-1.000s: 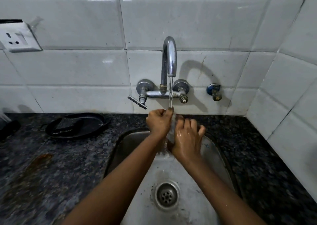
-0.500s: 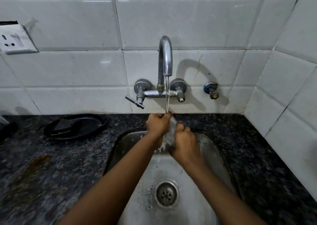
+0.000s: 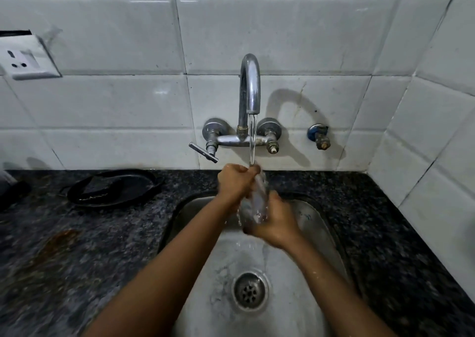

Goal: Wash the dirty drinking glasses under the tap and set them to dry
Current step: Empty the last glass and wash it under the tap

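A clear drinking glass is tilted between both hands above the steel sink. My left hand wraps its upper end, right under the running stream from the chrome tap. My right hand cups the lower end of the glass from the right. Water runs over the glass and splashes down into the basin. Much of the glass is hidden by my fingers and blurred by the water.
A black pan-like dish lies on the dark granite counter left of the sink. A brown stain marks the counter. The drain sits at the basin's middle. White tiled walls close in behind and at right; a socket is at upper left.
My right hand has slid lower along the glass and closed around its bottom end, and the glass now shows more between my hands. The left hand stays at the top under the stream.
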Demonstrator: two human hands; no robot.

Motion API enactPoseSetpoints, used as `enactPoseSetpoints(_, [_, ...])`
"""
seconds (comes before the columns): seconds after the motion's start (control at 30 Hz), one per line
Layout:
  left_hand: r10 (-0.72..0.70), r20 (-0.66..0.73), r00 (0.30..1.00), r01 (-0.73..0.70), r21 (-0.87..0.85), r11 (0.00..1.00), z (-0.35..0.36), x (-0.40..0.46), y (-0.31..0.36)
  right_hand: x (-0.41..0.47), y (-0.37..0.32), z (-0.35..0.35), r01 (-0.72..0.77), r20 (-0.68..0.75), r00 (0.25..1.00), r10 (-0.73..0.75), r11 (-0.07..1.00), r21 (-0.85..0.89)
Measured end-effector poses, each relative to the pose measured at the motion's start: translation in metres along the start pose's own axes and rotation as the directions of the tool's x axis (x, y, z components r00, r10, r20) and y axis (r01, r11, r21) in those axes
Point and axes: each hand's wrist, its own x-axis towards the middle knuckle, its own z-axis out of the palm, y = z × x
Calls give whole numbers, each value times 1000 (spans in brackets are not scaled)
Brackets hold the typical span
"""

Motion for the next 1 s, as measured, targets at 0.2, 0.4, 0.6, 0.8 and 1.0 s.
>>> enactPoseSetpoints(0.2, [125,-70,990,-121,69,990,3,-7,-4,-4,-2,-3,57,-50,997,-58,998,-33])
enactPoseSetpoints(0.4, [36,-58,998,-49,-247,968,-1,-12,-7,6,8,-21,-102,260,965,-36,861,499])
enactPoseSetpoints(0.6, [-263,-171,949,76,-690,720,-23,-6,-4,20,14,-8,22,187,975,-121,888,460])
enactPoseSetpoints(0.8, [-266,-330,906,119,-405,907,-50,8,-29,36,0,-15,144,91,982,-165,967,209])
enactPoseSetpoints(1.0, [-10,-435,900,46,73,996,-53,22,-10,45,-24,-23,188,149,979,-139,895,-403])
